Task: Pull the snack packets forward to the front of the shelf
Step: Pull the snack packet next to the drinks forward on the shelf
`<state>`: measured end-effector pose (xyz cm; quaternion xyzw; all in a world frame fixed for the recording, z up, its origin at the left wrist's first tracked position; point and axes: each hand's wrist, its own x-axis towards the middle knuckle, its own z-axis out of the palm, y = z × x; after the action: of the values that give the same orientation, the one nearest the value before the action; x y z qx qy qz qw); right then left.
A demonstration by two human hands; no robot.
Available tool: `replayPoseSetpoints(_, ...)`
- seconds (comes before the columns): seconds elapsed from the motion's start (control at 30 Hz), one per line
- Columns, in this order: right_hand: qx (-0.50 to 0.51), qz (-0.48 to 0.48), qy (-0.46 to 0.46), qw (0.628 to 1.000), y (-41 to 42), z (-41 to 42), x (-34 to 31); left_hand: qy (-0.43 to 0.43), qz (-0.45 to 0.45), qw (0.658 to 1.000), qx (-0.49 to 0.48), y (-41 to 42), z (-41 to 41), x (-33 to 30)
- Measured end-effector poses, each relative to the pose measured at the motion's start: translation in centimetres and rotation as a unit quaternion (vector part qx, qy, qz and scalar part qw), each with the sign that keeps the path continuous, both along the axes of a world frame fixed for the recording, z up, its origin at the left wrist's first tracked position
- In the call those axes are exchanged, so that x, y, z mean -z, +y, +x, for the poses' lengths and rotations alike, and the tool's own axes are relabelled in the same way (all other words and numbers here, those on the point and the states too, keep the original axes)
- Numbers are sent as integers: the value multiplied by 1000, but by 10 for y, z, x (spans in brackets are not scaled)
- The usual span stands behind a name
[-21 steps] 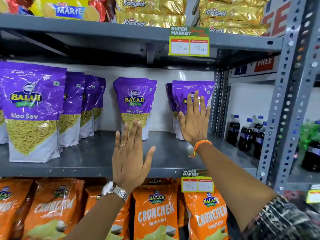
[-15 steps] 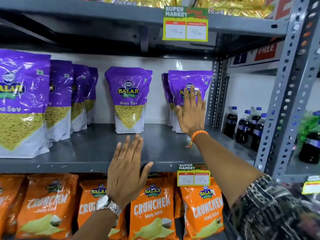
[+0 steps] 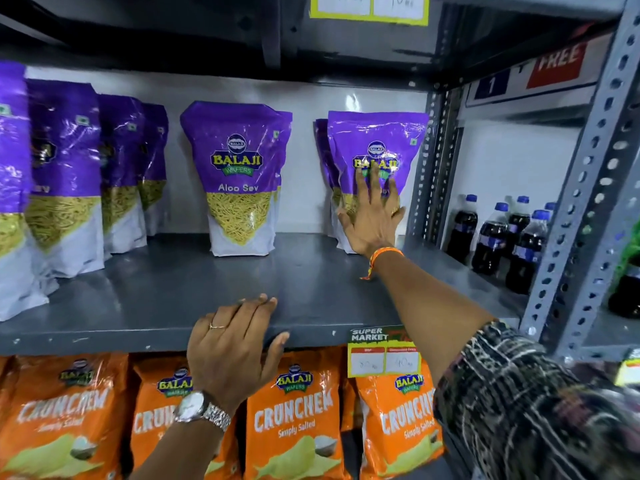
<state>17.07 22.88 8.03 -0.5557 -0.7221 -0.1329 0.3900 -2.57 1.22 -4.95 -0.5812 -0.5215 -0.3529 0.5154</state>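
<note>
Purple Aloo Sev packets stand on the grey metal shelf (image 3: 311, 292). At the back right stands one packet (image 3: 377, 140) with another behind it; my right hand (image 3: 372, 220) lies flat against its front, fingers spread, not gripping. A middle packet (image 3: 239, 174) stands alone at the back. A row of purple packets (image 3: 65, 174) on the left runs from the back toward the front edge. My left hand (image 3: 232, 348), with a ring and a wristwatch, rests palm down on the shelf's front lip and holds nothing.
Orange Crunchem packets (image 3: 291, 417) fill the shelf below. A yellow price tag (image 3: 384, 355) hangs on the shelf's front edge. A perforated grey upright (image 3: 585, 188) stands at the right, with dark soda bottles (image 3: 502, 237) behind it. The upper shelf hangs close overhead.
My right hand has reached deeper and now presses on the back right packet. My left hand dropped from the air onto the shelf's front edge. The view has moved closer and lower.
</note>
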Motion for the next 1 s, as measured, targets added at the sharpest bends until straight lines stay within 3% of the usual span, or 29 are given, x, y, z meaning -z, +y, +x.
replayPoseSetpoints(0.4, -3, -18, -1, 1000, -14, 2, -3, 11, 20, 1000, -3, 6, -2, 3)
replayPoseSetpoints(1.0, -12, 29, 38, 999, -150, 51, 3, -86, -138, 986, 42, -22, 11, -9)
